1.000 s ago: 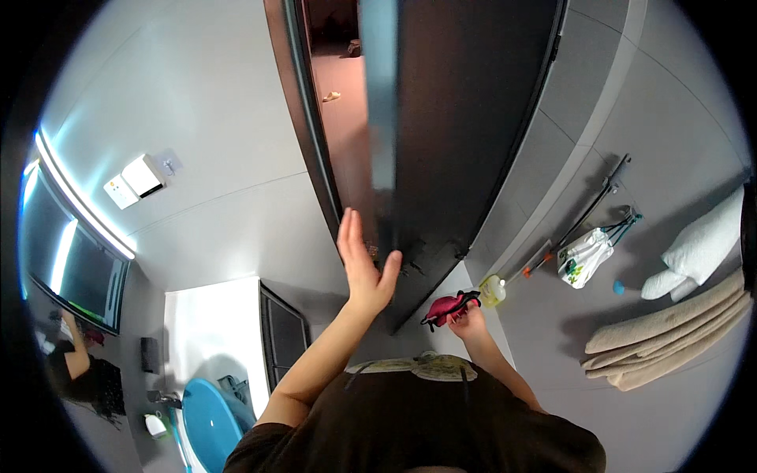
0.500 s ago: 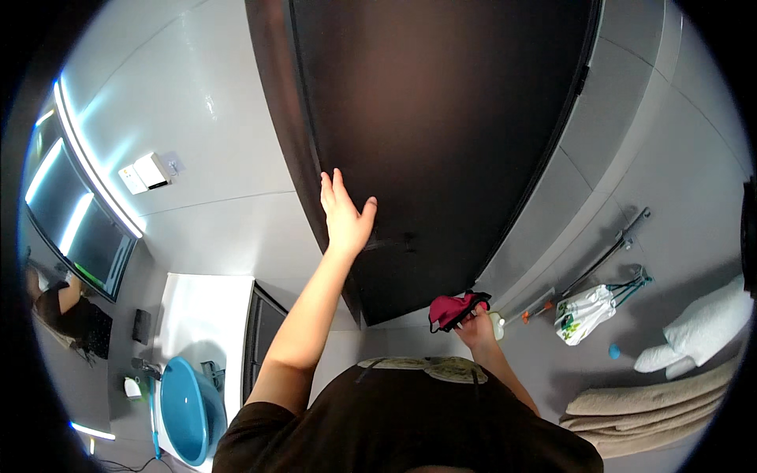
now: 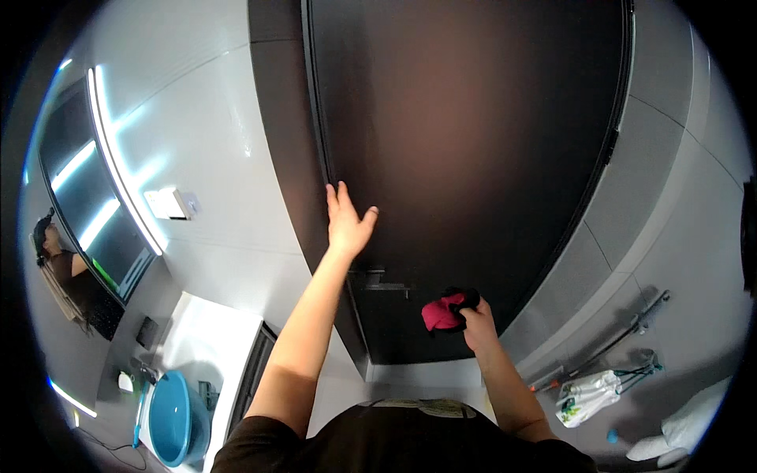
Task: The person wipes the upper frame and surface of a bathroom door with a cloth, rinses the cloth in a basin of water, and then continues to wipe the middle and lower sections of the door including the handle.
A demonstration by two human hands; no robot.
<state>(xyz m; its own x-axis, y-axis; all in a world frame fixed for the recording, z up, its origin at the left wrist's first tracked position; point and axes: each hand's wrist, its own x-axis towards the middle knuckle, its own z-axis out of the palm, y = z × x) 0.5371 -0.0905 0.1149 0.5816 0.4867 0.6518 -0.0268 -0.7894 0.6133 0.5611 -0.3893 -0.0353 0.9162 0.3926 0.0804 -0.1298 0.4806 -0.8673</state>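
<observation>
My left hand [image 3: 349, 225] is stretched out with its fingers extended, at the left edge of a tall black door [image 3: 473, 181]. It looks to be touching the door, and nothing is in it. Below it is the dark door handle [image 3: 386, 285]. Held in my right hand [image 3: 478, 319] is a crumpled red cloth piece with black trim [image 3: 443, 314], in front of the lower door. Its exact kind I cannot make out. The fingers of that hand are closed around its black part.
A white counter [image 3: 205, 315] at the lower left bears a blue basin [image 3: 170, 418]. A lit mirror [image 3: 102, 197] and a small white box [image 3: 167, 203] are on the left wall. A white bag [image 3: 587, 396] hangs at right, near a white towel [image 3: 694, 422].
My right hand has lifted the red cloth up in front of the door. The view has tilted upward, showing the door handle more plainly. My left hand stays by the door's left edge.
</observation>
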